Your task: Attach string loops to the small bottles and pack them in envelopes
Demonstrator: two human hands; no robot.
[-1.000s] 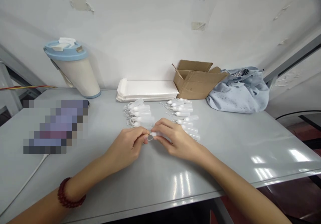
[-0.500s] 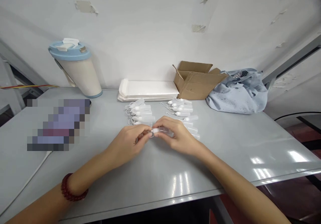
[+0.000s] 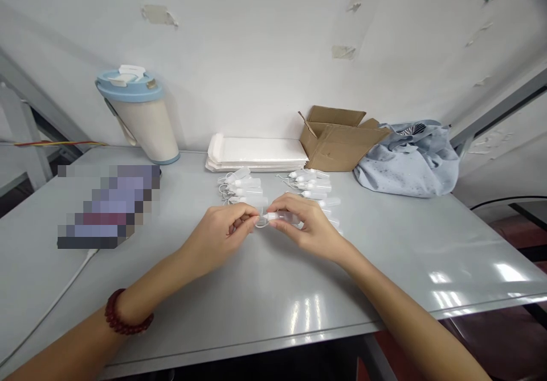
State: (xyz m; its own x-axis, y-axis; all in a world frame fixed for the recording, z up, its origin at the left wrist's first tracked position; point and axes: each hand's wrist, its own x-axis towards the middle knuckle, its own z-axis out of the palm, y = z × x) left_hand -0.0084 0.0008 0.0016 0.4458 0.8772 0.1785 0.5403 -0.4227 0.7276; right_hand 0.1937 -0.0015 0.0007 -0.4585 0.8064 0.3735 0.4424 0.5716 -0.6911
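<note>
A small clear plastic bottle with a white cap [image 3: 272, 216] lies sideways between the fingertips of my right hand [image 3: 310, 224], which is closed on it. From the cap end runs a thin cord loop [image 3: 261, 225] toward the left. My left hand [image 3: 224, 230] pinches that loop between thumb and forefinger. Behind the hands lie two groups of similar small bottles: a left group [image 3: 248, 183] with cord loops, and a right group [image 3: 316, 187] partly covered by my right hand.
Against the wall stand a stack of white envelopes [image 3: 256, 150], an open cardboard box [image 3: 342, 144] and a bunched grey-blue cloth [image 3: 405, 164]. At left are a tumbler with a blue lid [image 3: 147, 125] and a blurred-out phone-like device [image 3: 111, 207] with a white cable [image 3: 51, 307].
My hands have drawn slightly apart, so the cord loop now shows between my left fingertips and the cap. The whole view has shifted a little.
</note>
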